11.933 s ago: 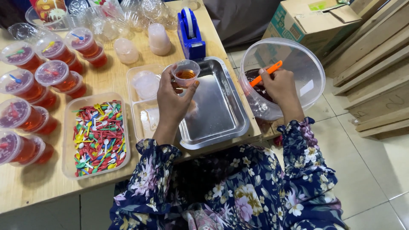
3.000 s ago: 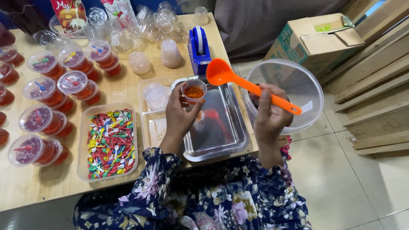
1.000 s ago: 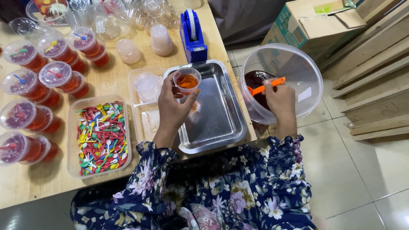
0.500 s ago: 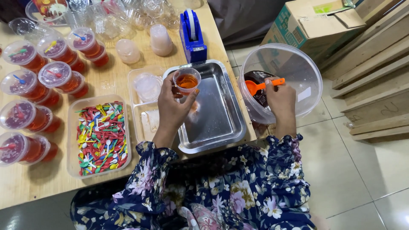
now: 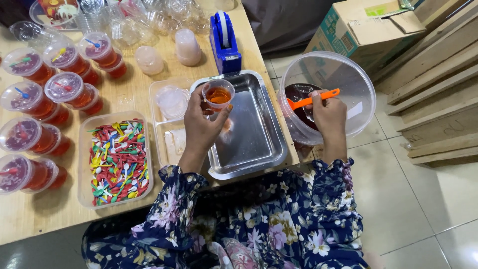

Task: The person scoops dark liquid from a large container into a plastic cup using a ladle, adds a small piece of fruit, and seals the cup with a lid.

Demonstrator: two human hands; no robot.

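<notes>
Left hand (image 5: 201, 124) grips a small cup (image 5: 218, 94) of amber liquid, centre frame, above the steel tray (image 5: 259, 144). Right hand (image 5: 326, 112) closed around an orange ladle (image 5: 312, 99), dipped into dark liquid in the clear tub (image 5: 348, 84) at right. Lidded red cups (image 5: 64, 87) and a box of coloured spoons (image 5: 117, 162) on tabletop (image 5: 30, 219), left.

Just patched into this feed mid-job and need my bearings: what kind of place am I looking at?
Probably a small home or back-room food-packing spot, not a factory. A low wooden table carries rows of lidded cups of red jelly and a tub of small coloured spoons, while a cardboard box and stacked planks sit on the tiled floor.
</notes>
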